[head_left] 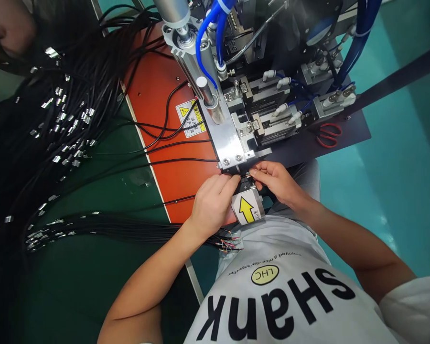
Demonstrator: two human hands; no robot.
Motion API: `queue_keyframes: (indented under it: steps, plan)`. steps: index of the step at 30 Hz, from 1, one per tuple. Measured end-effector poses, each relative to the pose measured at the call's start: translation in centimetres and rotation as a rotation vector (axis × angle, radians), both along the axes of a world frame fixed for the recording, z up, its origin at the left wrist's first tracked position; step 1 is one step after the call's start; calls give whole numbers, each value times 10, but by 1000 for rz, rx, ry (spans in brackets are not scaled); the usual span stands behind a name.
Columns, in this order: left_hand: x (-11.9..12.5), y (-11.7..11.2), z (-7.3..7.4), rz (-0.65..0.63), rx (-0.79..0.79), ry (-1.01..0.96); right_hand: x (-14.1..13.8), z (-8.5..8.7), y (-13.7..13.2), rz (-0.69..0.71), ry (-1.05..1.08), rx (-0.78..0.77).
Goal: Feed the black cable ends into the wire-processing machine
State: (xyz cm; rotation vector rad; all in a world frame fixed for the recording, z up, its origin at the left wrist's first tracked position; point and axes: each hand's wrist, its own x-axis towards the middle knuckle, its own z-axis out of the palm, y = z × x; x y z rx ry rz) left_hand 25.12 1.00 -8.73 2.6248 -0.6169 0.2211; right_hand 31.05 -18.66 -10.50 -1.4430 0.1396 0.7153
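My left hand (213, 200) is closed in a pinch on a thin black cable (179, 199) at the front of a metal machine (232, 138). My right hand (277, 180) pinches a small part (248, 174) right under the machine's front jaw; what it is I cannot make out. Both hands meet just above a white block with a yellow arrow (246, 209). Stripped cable ends with coloured wires (229, 243) lie under my left forearm.
A big heap of black cables with metal ends (57, 124) covers the green mat on the left. An orange plate (157, 105) with a warning sticker (189, 118) lies under the machine. Red scissors (328, 134) rest on the dark base at right. Blue hoses (215, 28) rise behind.
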Motion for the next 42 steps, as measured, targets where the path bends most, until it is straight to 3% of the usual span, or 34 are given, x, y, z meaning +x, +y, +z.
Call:
queue_keyframes:
  steps: [5,11,18,23,33,42]
  plan:
    - [-23,11,9,113,117,20,0,-3,-3,34,-51,-48]
    - [-55,13,8,219,225,118,-1,-7,-5,47,-67,-69]
    - [-55,11,7,200,236,141,-2,-8,-4,35,-96,-45]
    - [-57,9,4,244,247,142,-1,-10,-5,61,-157,-131]
    - [-68,24,17,381,172,178,0,-9,-7,76,-84,-68]
    - [-70,42,14,289,151,180,-1,-5,-9,65,-103,-43]
